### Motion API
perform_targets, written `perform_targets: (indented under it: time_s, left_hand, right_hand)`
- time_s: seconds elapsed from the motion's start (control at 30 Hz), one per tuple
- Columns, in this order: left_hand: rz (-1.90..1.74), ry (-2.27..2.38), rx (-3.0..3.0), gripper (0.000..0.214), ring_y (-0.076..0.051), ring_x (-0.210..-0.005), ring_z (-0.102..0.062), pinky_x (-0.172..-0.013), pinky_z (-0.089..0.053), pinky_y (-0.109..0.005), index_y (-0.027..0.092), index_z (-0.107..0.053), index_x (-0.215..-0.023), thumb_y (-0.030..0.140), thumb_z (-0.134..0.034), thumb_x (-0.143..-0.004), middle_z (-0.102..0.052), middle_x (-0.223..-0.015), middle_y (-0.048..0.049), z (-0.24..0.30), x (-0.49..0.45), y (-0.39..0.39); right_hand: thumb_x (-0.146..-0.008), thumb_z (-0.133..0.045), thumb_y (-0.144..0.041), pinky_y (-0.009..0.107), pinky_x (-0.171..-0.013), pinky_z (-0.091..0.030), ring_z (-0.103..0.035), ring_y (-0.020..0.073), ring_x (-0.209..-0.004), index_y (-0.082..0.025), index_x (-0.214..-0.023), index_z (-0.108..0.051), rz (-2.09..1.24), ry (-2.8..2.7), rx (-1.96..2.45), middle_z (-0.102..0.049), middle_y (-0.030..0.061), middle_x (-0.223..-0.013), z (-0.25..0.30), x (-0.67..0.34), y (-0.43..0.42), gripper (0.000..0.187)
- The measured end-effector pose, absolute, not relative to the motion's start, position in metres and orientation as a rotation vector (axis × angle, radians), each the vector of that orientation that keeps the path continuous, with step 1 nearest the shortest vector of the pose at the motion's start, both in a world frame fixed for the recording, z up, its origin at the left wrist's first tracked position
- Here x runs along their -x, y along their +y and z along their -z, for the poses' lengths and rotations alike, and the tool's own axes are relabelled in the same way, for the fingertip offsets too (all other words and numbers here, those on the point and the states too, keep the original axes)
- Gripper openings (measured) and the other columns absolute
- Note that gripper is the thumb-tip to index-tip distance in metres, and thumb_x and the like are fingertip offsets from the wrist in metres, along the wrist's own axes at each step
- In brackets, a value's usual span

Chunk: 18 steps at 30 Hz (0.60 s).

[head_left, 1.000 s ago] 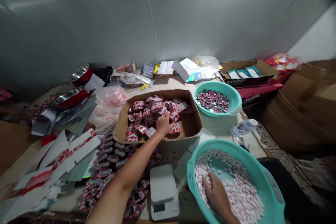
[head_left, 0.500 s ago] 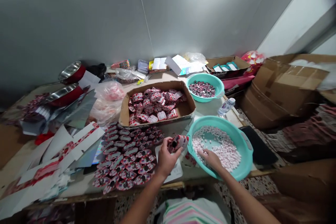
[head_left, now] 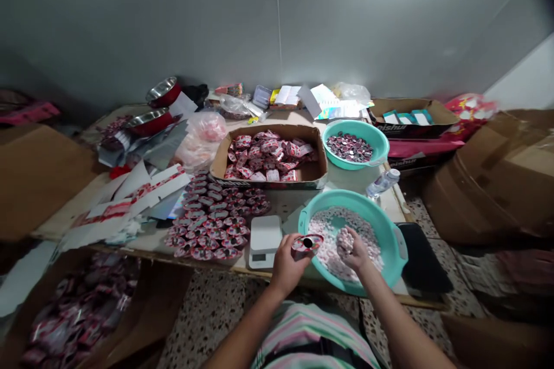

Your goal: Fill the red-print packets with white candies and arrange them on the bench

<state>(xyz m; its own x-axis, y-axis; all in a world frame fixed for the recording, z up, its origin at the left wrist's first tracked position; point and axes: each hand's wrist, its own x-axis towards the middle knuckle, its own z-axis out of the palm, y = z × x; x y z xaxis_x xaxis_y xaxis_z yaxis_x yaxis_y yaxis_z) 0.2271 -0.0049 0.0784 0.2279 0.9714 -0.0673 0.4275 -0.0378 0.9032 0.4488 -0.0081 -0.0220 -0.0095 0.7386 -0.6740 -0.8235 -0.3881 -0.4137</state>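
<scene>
The left hand (head_left: 289,266) grips a small red-printed container (head_left: 305,246); a white scale (head_left: 265,236) lies at the container's nine o'clock. At its three o'clock, the right hand (head_left: 358,252) cups pale pellets (head_left: 345,240) over a teal basin (head_left: 390,248).

Partial "eishu" on the back-right carton (head_left: 424,131)

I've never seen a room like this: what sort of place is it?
Probably a small packing workshop, judging by the rows of matching printed containers, the white scale beside them and the teal basin of small pale pellets.
</scene>
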Motion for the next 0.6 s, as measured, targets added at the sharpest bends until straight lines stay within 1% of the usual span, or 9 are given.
perform_targets:
  time_s: [0.07,0.13,0.23,0.37,0.5,0.6]
  left_hand:
    - [-0.731,1.342,-1.606,0.033,-0.019,-0.095,-0.061,-0.083,-0.05,-0.029,0.023,-0.059,-0.105,0.031,-0.069,-0.075,-0.064,-0.102,-0.0036,-0.068,-0.241,-0.014]
    - [-0.674,1.356,-1.64,0.035,-0.02,-0.096,-0.061,-0.085,-0.049,-0.032,0.024,-0.06,-0.107,0.031,-0.069,-0.074,-0.066,-0.104,-0.0035,-0.06,-0.255,-0.021]
    - [-0.566,1.399,-1.77,0.039,-0.023,-0.101,-0.058,-0.09,-0.045,-0.037,0.025,-0.061,-0.108,0.024,-0.072,-0.071,-0.066,-0.108,-0.0028,-0.054,-0.274,-0.026]
    - [-0.465,1.373,-1.896,0.041,-0.024,-0.106,-0.056,-0.094,-0.04,-0.04,0.026,-0.062,-0.109,0.019,-0.072,-0.07,-0.066,-0.112,-0.0014,-0.055,-0.295,-0.028]
    - [-0.454,1.32,-1.958,0.043,-0.024,-0.106,-0.056,-0.093,-0.041,-0.039,0.026,-0.061,-0.112,0.019,-0.071,-0.07,-0.065,-0.112,-0.0019,-0.057,-0.311,-0.026]
    - [-0.464,1.316,-1.971,0.042,-0.024,-0.103,-0.057,-0.09,-0.042,-0.038,0.025,-0.063,-0.109,0.019,-0.072,-0.069,-0.066,-0.109,-0.0026,-0.055,-0.32,-0.026]
  right_hand:
    - [-0.075,-0.064,-0.034,0.015,-0.034,-0.023,-0.031,0.0045,-0.033,-0.022,-0.065,-0.035,-1.723,0.083,0.854,-0.04,-0.0103,-0.046,0.007,-0.461,-0.008,0.033]
    - [-0.078,-0.061,-0.03,0.014,-0.035,-0.025,-0.034,0.0033,-0.035,-0.022,-0.07,-0.04,-1.759,0.091,0.74,-0.047,-0.0096,-0.053,-0.009,-0.471,-0.009,0.024]
    - [-0.084,-0.055,-0.03,0.013,-0.036,-0.026,-0.036,0.0025,-0.036,-0.022,-0.076,-0.044,-1.777,0.122,0.635,-0.051,-0.0092,-0.058,-0.03,-0.48,-0.008,0.016]
    - [-0.086,-0.052,-0.029,0.012,-0.034,-0.028,-0.039,0.003,-0.036,-0.022,-0.077,-0.045,-1.759,0.154,0.609,-0.051,-0.0081,-0.057,-0.042,-0.482,-0.007,0.014]
    - [-0.084,-0.057,-0.03,0.012,-0.033,-0.032,-0.044,0.0044,-0.039,-0.022,-0.079,-0.047,-1.707,0.149,0.699,-0.054,-0.0067,-0.056,-0.038,-0.477,-0.009,0.014]
    - [-0.081,-0.062,-0.032,0.014,-0.035,-0.038,-0.049,0.0058,-0.042,-0.022,-0.081,-0.047,-1.72,0.037,0.744,-0.055,-0.0065,-0.058,-0.034,-0.474,-0.011,0.017]
